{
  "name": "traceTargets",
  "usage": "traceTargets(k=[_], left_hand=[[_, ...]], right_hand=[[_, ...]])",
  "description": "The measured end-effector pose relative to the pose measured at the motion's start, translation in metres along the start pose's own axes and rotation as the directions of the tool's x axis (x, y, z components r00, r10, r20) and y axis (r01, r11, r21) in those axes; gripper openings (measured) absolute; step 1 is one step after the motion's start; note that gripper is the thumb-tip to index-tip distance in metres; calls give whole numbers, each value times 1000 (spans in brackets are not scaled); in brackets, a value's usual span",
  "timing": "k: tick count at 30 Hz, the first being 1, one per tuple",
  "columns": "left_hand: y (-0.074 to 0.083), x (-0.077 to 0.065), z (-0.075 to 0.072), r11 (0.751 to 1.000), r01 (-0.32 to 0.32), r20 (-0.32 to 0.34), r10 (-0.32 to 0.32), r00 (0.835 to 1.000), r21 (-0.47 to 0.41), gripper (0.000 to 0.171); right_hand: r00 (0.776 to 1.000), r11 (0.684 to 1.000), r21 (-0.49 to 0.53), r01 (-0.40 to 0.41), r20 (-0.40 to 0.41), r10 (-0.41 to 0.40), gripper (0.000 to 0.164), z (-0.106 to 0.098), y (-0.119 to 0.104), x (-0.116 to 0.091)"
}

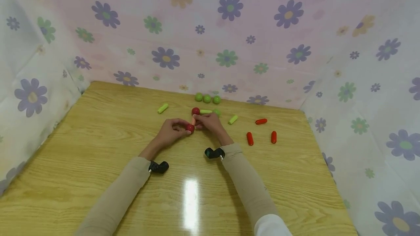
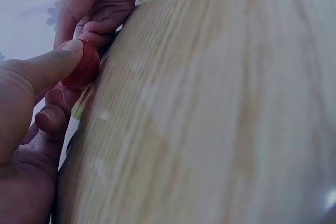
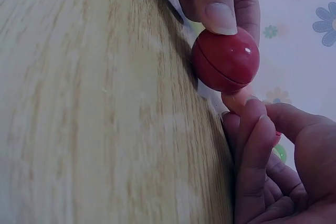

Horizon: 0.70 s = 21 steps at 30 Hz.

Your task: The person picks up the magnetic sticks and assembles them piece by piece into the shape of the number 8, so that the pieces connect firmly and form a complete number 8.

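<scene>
Between thumb and fingers, my left hand (image 1: 170, 131) pinches a glossy red ball (image 1: 190, 129) low over the wooden table. My right hand (image 1: 211, 123) pinches a short orange-pink stick (image 1: 193, 121), whose near end meets that ball in the right wrist view. Whether the stick is seated in the ball cannot be told. Just past the fingers sits a second red ball (image 1: 195, 111) at the stick's far end. A yellow-green stick (image 1: 206, 111) runs right from it to a green ball (image 1: 216, 112), partly hidden behind my right hand.
Three green balls (image 1: 207, 98) line the table's back edge. Loose yellow-green sticks lie left (image 1: 163, 108) and right (image 1: 233, 120) of the hands. Further right are three red sticks (image 1: 250, 138). Flowered cloth (image 1: 197, 39) surrounds the table (image 1: 98, 126) at the back and sides.
</scene>
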<state>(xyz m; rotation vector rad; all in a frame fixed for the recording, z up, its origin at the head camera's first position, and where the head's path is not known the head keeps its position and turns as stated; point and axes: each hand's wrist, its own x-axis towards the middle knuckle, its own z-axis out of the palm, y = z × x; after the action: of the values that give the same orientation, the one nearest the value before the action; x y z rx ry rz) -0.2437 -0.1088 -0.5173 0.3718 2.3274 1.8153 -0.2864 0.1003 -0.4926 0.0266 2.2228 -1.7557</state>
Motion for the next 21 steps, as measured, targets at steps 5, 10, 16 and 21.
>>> traceTargets(k=[5,10,16,21], left_hand=[[2,0,2,1000,-10,-3,10,1000,16,33],[1,2,4,1000,-14,-15,14,1000,25,32],[0,2,4,999,-26,-26,26,999,25,28],[0,1,4,999,-30,-26,31,999,26,28]], right_hand=[[1000,1000,-24,4,4,-4,36,-1,-2,-1],[1000,1000,-19,22,1,-22,37,0,-2,-3],[997,997,-28,78,2,-78,38,1,-1,-5],[995,996,0,94,14,-94,38,2,3,-6]])
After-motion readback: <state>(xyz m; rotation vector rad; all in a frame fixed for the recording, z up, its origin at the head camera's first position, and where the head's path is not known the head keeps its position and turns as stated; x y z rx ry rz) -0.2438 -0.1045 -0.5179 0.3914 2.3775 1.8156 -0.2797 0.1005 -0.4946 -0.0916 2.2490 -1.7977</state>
